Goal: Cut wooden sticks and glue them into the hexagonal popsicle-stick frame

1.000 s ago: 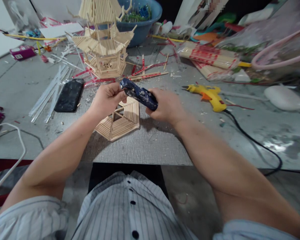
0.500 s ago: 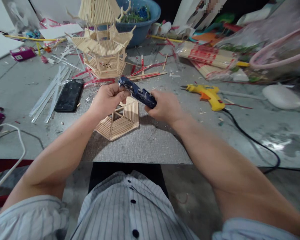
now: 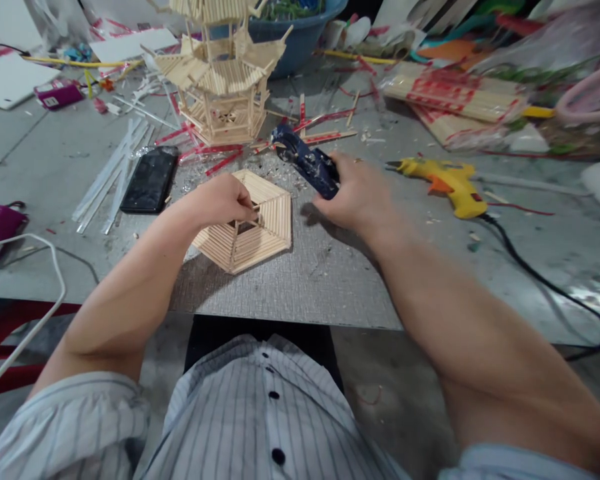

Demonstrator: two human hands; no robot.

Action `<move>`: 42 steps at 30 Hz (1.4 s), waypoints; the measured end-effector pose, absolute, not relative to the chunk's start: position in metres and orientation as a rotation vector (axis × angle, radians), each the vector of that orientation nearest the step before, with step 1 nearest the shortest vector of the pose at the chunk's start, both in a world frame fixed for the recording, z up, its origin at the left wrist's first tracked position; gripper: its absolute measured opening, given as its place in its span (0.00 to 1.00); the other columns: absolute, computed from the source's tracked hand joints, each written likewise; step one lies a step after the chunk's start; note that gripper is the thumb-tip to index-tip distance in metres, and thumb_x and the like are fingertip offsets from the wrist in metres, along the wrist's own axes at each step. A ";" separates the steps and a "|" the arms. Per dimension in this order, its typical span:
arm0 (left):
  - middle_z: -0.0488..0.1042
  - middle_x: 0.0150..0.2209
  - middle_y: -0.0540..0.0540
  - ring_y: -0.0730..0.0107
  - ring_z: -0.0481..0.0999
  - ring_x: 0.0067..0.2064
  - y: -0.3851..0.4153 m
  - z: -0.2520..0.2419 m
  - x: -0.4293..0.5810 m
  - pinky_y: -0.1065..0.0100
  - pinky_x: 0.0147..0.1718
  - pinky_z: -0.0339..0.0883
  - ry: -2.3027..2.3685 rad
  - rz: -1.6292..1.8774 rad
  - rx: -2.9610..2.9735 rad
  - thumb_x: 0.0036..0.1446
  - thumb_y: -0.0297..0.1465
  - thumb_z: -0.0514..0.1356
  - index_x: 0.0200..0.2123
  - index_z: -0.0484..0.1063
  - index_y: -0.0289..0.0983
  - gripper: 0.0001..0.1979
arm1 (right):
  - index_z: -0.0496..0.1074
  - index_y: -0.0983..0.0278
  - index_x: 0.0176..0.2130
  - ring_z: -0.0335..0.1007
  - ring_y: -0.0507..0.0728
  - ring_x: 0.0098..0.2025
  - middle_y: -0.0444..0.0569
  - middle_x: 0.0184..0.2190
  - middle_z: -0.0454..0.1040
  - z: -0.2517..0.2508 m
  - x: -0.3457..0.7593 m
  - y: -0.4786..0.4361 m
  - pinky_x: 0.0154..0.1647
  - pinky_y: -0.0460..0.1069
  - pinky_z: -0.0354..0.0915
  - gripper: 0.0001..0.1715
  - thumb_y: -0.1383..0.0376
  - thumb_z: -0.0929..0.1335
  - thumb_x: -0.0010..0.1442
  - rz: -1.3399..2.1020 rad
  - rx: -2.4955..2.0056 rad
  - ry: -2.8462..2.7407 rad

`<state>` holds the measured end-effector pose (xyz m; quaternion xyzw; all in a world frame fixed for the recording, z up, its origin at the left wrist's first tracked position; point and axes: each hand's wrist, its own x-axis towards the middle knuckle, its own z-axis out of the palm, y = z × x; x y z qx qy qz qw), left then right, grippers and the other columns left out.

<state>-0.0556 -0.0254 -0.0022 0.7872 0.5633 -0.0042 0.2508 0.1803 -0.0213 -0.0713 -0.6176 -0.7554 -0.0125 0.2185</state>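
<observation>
Broadest of all, a grey surface [image 3: 330, 287], spread across the whole work area. Next in size, a tiered stick tower [image 3: 230, 77], upright toward 12 on a clock laid flat with 12 straight ahead. Then, at that clock's centre, a 6-sided stick panel [image 3: 273, 223], lying flat on the surface near its front edge. Toward 3, well apart, a yellow glue gun [image 3: 447, 183], resting on its side, nozzle toward 9.

Between 2 and 3, the right hand [image 3: 357, 193], grip closed around the near end of a dark blue tool [image 3: 307, 160], apparently clear of the surface. Over the panel's 10 side, the left hand [image 3: 225, 200], fingertips down at the central opening; grip curled, but cannot tell whether pressed together or pinching something.

Step in hand, by judgement: fine fingertip work at that opening. Best done by steadying the panel against the surface, lining up with the ribs before letting go, and keeping the dark blue tool off the thin slats.

Panel without any clear long axis, near-regular in outline: visible corners toward 12, 2, 4, 6 and 8, with the 10 corner hidden under the left hand. Slats running roughly parallel to each outer edge. Dark blue tool slanting along a 10-to-4 line, far end toward 10, held end toward 4.
</observation>
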 end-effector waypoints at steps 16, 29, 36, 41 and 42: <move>0.77 0.28 0.48 0.73 0.71 0.31 -0.029 -0.003 -0.049 0.70 0.34 0.57 1.493 -0.270 2.271 0.51 0.36 0.62 0.34 0.81 0.33 0.13 | 0.65 0.62 0.58 0.68 0.74 0.51 0.60 0.49 0.73 -0.074 0.180 -0.021 0.49 0.66 0.63 0.36 0.58 0.69 0.52 0.029 -1.691 -2.125; 0.77 0.27 0.48 0.72 0.70 0.29 -0.023 -0.007 -0.055 0.70 0.32 0.57 1.440 -0.245 2.222 0.49 0.35 0.62 0.31 0.81 0.34 0.11 | 0.65 0.61 0.59 0.70 0.73 0.51 0.58 0.49 0.73 -0.073 0.179 -0.022 0.51 0.67 0.64 0.36 0.57 0.68 0.51 -0.001 -1.672 -2.152; 0.77 0.26 0.48 0.73 0.69 0.29 -0.023 -0.008 -0.055 0.70 0.31 0.56 1.437 -0.252 2.253 0.49 0.35 0.62 0.30 0.81 0.35 0.11 | 0.65 0.63 0.59 0.69 0.74 0.51 0.60 0.50 0.73 -0.073 0.180 -0.021 0.50 0.66 0.63 0.38 0.56 0.70 0.51 0.039 -1.664 -2.154; 0.77 0.27 0.48 0.73 0.69 0.29 -0.023 -0.007 -0.055 0.71 0.32 0.56 1.420 -0.280 2.235 0.49 0.36 0.62 0.32 0.81 0.34 0.12 | 0.64 0.63 0.59 0.69 0.73 0.51 0.60 0.49 0.73 -0.073 0.179 -0.021 0.51 0.66 0.63 0.39 0.56 0.70 0.50 0.052 -1.680 -2.154; 0.78 0.28 0.48 0.73 0.69 0.30 -0.023 -0.007 -0.055 0.71 0.32 0.56 1.418 -0.283 2.230 0.49 0.36 0.62 0.32 0.81 0.34 0.12 | 0.64 0.63 0.59 0.69 0.74 0.52 0.60 0.49 0.73 -0.073 0.179 -0.021 0.51 0.66 0.63 0.39 0.56 0.70 0.50 0.059 -1.674 -2.152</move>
